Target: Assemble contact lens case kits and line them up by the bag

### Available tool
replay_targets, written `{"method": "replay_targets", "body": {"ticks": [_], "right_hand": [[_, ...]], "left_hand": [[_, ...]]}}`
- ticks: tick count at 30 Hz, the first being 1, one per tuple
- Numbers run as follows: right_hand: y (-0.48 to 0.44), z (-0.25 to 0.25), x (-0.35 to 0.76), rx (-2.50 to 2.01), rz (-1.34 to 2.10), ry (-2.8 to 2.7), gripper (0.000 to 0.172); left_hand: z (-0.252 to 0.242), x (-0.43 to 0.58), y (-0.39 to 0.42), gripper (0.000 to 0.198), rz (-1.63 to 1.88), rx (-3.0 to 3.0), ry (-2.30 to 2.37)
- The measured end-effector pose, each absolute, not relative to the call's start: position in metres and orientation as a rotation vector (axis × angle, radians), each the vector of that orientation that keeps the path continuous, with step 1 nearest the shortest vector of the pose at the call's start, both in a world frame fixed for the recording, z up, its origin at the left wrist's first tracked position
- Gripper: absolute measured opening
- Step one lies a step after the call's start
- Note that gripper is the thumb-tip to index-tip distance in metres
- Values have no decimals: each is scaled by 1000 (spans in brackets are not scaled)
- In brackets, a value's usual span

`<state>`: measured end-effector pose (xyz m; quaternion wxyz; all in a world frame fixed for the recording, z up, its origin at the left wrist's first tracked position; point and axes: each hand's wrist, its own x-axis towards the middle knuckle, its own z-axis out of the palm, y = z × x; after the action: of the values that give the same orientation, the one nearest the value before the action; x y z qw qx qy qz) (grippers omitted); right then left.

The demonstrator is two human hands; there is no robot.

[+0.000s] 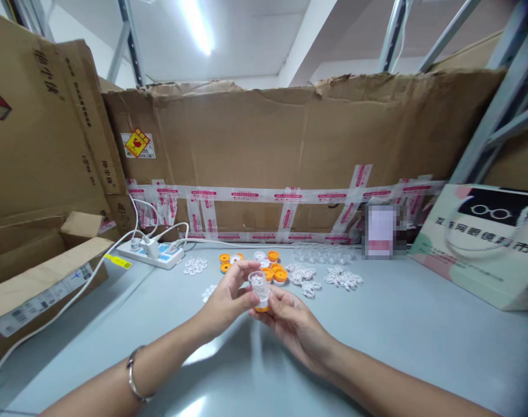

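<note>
A small clear plastic cup with a white and orange round base is held upright in front of me, with small whitish bits visible inside it. My left hand grips its clear side between thumb and fingers. Around the base, my right hand closes with thumb and fingertips. Just behind the hands lie several orange and white round caps, partly covered by my fingers. Flower-shaped white plastic pieces form small piles on the right, and flat white discs lie to the left.
Clear plastic cups stand in rows at the back of the grey table. A power strip with white cables sits at back left, beside an open carton. Cardboard walls the rear. A paper bag stands right.
</note>
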<state>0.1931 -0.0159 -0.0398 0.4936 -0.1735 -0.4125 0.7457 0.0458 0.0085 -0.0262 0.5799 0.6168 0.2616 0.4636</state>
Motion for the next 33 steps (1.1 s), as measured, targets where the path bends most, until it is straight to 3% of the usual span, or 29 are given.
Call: {"method": "replay_targets", "body": {"ticks": [5,10,15,22,28,33], "right_hand": [[-16,-42,192,-424,1832,-928,22],[-17,-42,190,-424,1839,-925,22],[-15,-42,192,-432,1849,-896,23],[-14,-44,193,-406,1865,-893,22],[-16,-43,193,-443,1808,-854,24],[-16,-45,192,-380,1852,-844,19]], "left_hand": [[-27,45,8,44,1006,1434,502],[-27,45,10,50,1171,1484,606],[-22,46,6,37,1065,1424,481],[-28,45,14,23,1122,1431,721],[-30,46,16,35,1127,1465,688],[-23,52,6,21,1113,1521,794]]}}
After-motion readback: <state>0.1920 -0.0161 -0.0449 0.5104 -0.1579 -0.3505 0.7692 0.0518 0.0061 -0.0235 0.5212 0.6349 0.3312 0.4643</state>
